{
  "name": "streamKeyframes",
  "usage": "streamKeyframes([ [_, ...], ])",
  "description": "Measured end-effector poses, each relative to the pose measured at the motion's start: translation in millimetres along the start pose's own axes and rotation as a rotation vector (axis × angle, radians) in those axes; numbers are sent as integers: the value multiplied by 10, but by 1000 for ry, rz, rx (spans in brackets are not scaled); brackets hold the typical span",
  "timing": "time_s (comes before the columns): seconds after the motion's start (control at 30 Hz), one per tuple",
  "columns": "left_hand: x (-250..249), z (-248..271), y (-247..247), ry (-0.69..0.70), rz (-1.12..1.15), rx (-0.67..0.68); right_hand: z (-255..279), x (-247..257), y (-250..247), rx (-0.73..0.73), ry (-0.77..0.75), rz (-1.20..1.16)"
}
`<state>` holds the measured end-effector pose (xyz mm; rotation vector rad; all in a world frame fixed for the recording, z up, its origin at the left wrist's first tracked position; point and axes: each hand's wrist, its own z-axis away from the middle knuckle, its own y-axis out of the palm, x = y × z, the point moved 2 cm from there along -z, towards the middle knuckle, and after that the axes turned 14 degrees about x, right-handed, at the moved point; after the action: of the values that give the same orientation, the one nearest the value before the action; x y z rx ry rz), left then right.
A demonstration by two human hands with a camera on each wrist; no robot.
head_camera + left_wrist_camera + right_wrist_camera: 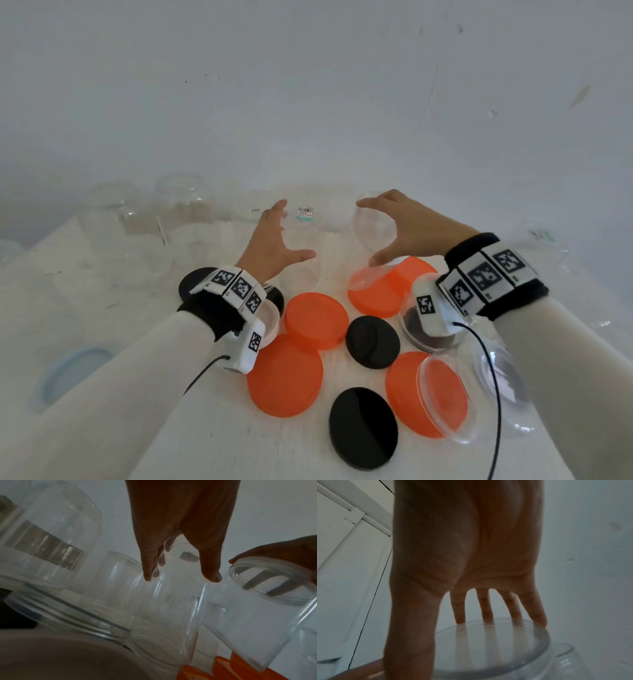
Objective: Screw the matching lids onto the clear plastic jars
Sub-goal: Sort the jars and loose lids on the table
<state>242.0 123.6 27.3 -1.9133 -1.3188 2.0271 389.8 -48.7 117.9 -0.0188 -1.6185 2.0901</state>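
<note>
Clear plastic jar (371, 236), tilted with its mouth up and leftward, is gripped by the right hand (407, 228); left hand (277, 241) hovers beside it, fingers (211, 566) spread.

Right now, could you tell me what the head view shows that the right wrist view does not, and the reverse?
Only the head view shows the orange lids, the black lids, the left hand spread open beside a labelled jar, and both wristbands. Only the right wrist view shows the palm side of the right hand, with the fingertips on the rim of the clear jar, and a white panelled surface to the left. Both views show the right hand gripping that jar with the thumb opposite the fingers.
</note>
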Motion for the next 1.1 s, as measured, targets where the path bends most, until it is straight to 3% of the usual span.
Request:
streamKeyframes([
  [0.57,230,142,-245,-39,48,-23,-938,206,165,99,-128,90],
  [0.97,171,139,-203,-34,11,-5,-1165,133,248,4,-175,117],
  [1.1,170,151,-204,-32,16,-10,-1225,93,266,-94,-148,129],
])
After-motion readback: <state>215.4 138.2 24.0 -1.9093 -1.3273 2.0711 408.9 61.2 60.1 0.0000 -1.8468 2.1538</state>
